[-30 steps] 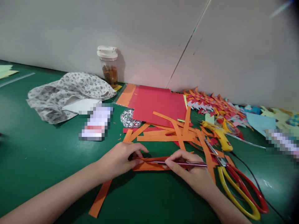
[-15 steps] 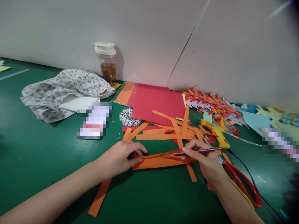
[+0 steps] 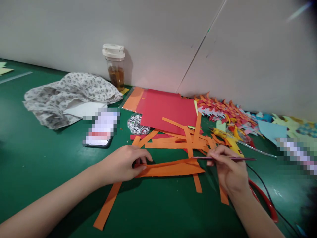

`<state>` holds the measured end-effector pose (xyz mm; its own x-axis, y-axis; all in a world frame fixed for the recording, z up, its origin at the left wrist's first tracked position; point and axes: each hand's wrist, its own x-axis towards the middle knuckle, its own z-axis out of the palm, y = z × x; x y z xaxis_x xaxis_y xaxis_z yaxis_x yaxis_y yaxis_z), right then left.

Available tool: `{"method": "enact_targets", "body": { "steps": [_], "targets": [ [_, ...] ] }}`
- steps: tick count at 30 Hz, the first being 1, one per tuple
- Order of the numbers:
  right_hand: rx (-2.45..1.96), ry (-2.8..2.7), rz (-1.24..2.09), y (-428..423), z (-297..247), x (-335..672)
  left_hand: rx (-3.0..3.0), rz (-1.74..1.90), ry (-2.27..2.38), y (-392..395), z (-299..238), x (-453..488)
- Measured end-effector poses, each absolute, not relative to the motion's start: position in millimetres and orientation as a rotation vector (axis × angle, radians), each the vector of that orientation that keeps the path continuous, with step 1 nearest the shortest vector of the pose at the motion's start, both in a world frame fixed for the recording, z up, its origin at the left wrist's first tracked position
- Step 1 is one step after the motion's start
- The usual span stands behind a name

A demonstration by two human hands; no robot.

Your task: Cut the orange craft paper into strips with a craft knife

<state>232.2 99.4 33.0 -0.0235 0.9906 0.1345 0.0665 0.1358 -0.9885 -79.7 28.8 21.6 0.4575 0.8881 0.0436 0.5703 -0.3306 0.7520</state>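
Observation:
My left hand [image 3: 122, 163] pinches the left end of a folded orange paper piece [image 3: 170, 168] lying on the green table [image 3: 49, 158]. My right hand [image 3: 229, 170] holds a thin dark pencil-like stick [image 3: 237, 159] just off the paper's right tip, fingers closed around it. Loose orange paper strips [image 3: 173, 142] lie behind and beneath the folded piece, and one long strip [image 3: 107, 205] runs toward me under my left wrist.
Red and orange paper sheets [image 3: 168, 109] lie against the wall. A lidded cup [image 3: 115, 67], a patterned cloth [image 3: 69, 96], a phone [image 3: 100, 130] and a pile of googly eyes [image 3: 136, 125] sit left. A yellow glue gun [image 3: 231, 142], red-handled scissors [image 3: 266, 205] and paper fish [image 3: 223, 110] are right.
My right hand has drawn the stick to the right, out along the folded orange paper and past its tip. My left hand kept its pinch on the left end.

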Motion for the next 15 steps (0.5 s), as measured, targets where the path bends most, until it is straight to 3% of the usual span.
{"method": "enact_targets", "body": {
  "steps": [5, 15],
  "targets": [
    [-1.176, -1.182, 0.768, 100, 38, 237, 2.045, 0.632, 1.166, 30, 22, -82],
    [-1.320, -1.331, 0.748, 105, 31, 241, 2.063, 0.660, 1.131, 28, 22, -80]
  ]
}}
